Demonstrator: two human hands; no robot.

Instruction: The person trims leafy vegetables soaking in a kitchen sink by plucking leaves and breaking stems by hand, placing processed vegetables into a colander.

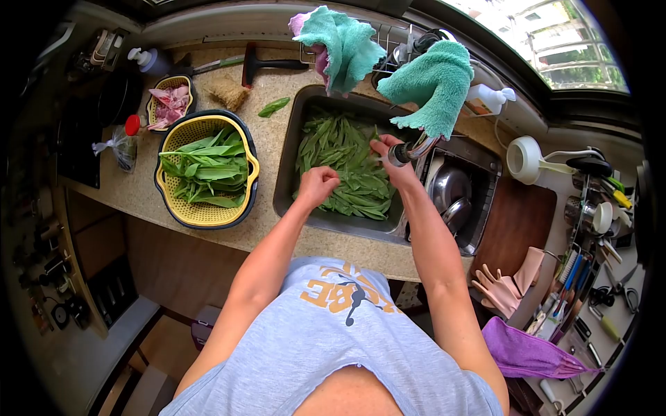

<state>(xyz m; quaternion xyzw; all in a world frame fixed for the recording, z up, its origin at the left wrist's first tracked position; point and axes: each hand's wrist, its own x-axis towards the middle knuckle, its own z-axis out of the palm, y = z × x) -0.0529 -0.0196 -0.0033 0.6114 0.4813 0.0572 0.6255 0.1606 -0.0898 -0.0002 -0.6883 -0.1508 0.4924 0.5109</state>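
Long leafy greens (333, 145) fill the dark sink (284, 177). My left hand (319, 184) is over the near left part of the greens, its fingers curled together; whatever they pinch is hidden. Beside the faucet head (398, 154), at the sink's right side, my right hand (386, 152) has its fingers closed on what looks like a leaf stem. To the left of the sink, a yellow colander (201, 216) set in a dark basin holds more of the same leaves (208, 165).
Behind the colander sits a small yellow basket (158, 123) with raw meat (170, 104). A single leaf (274, 107) lies on the counter. Teal cloths (430, 87) hang above the sink's back edge. Metal bowls (451, 186) stand to the right, near a brown board (517, 222).
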